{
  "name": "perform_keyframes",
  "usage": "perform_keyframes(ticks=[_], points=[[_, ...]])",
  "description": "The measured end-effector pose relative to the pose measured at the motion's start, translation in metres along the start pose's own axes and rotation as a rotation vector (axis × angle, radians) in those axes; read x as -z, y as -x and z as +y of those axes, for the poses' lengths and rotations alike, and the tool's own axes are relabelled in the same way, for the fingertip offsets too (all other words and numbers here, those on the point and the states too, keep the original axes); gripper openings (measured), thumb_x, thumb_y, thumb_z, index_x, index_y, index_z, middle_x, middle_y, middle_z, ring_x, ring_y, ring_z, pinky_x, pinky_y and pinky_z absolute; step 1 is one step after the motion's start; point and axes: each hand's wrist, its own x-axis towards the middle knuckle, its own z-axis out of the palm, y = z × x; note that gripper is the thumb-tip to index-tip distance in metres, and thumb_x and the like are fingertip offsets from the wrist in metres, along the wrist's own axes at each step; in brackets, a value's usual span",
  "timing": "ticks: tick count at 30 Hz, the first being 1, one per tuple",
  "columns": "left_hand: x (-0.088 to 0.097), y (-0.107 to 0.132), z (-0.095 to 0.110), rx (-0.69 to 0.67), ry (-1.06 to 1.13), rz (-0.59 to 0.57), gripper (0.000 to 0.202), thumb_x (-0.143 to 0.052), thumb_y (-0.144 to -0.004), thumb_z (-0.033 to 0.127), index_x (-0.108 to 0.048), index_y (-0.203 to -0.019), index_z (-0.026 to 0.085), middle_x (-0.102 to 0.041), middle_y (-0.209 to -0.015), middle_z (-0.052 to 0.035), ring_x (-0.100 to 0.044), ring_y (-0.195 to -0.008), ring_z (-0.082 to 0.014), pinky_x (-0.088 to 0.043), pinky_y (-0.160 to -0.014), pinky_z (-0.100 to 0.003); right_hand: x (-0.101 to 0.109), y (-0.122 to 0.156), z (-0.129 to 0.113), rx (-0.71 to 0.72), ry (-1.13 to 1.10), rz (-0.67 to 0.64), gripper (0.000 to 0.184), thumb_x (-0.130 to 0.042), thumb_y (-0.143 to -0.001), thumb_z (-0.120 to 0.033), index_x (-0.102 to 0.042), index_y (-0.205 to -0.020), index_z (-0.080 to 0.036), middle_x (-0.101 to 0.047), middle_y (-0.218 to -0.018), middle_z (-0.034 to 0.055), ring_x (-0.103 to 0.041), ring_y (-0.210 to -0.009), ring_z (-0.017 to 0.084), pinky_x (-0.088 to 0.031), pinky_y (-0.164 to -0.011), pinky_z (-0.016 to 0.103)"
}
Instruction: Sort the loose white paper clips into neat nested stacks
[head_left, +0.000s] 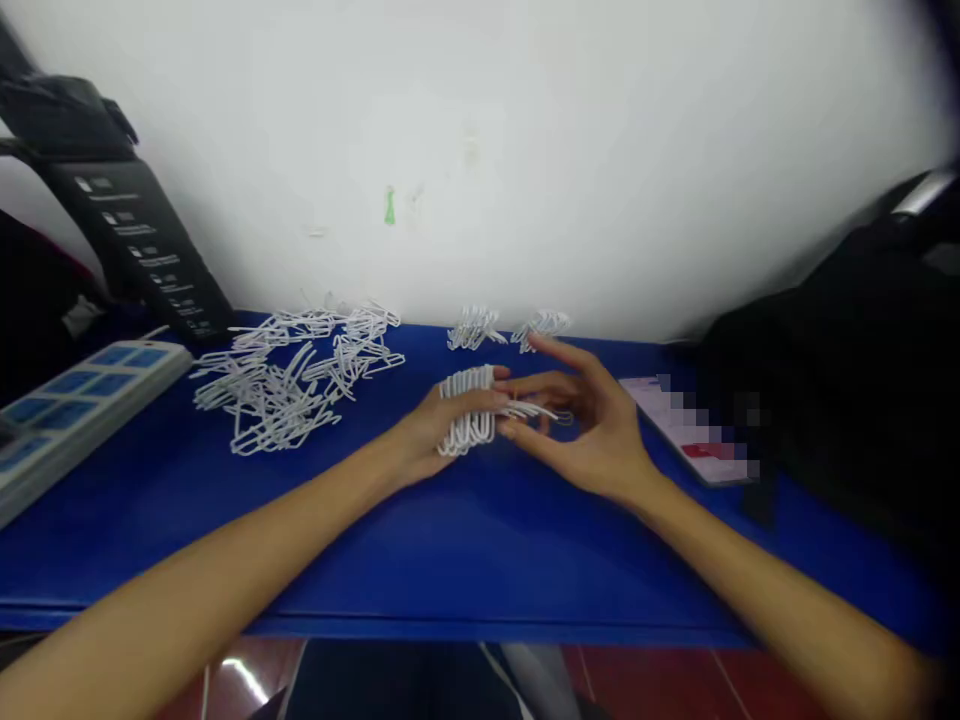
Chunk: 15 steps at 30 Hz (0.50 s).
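My left hand [431, 430] is closed around a neat row of white wire curtain hooks [466, 410], its thumb laid across them. Just to the right, my right hand [585, 430] has its thumb and middle finger at the hook ends [534, 409] that stick out of this bundle. Its index finger is stretched out above them. Both hands are over the middle of the blue table [465, 560]. A tangled pile of loose white hooks [292, 380] lies to the left of my hands.
Two small hook bundles, a left one [474, 327] and a right one [544, 325], lie by the white wall [525, 160]. A phone [690, 430] and dark fabric [825, 370] are at the right. At the left are a printed box [90, 400] and a black object [142, 230].
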Motion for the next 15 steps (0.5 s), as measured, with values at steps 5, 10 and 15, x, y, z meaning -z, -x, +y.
perform_keyframes(ticks=[5,10,15], points=[[-0.0017,0.0005,-0.0006,-0.007,-0.009,-0.067,0.050,-0.088,-0.076,0.019,-0.068,-0.122,0.015,-0.081,-0.101,-0.0106,-0.080,-0.089,-0.0238,-0.060,-0.081,-0.030,-0.0024,0.0001,-0.0017,0.025,0.051,0.038,0.074,-0.088,-0.082,-0.027,-0.055,-0.149,-0.026,-0.082,-0.112,0.0085,-0.076,-0.083,0.020,-0.059,-0.064,0.033],[-0.0015,0.0007,-0.0017,-0.015,-0.025,-0.061,0.052,-0.094,-0.073,0.021,-0.070,-0.119,0.016,-0.081,-0.101,-0.0087,-0.080,-0.090,-0.0239,-0.060,-0.086,-0.033,-0.0051,-0.0019,-0.0027,0.041,0.038,0.043,0.064,-0.084,-0.082,-0.022,-0.061,-0.141,-0.024,-0.081,-0.105,0.0056,-0.073,-0.076,0.017,-0.056,-0.059,0.028],[-0.0060,0.0018,-0.0044,-0.046,-0.059,-0.060,0.051,-0.098,-0.069,0.023,-0.073,-0.113,0.015,-0.079,-0.094,-0.0052,-0.078,-0.083,-0.0195,-0.059,-0.082,-0.030,-0.0110,-0.0058,-0.0051,0.000,0.004,0.052,0.064,-0.082,-0.076,-0.017,-0.062,-0.137,-0.022,-0.074,-0.097,0.0020,-0.070,-0.076,0.015,-0.057,-0.063,0.026]])
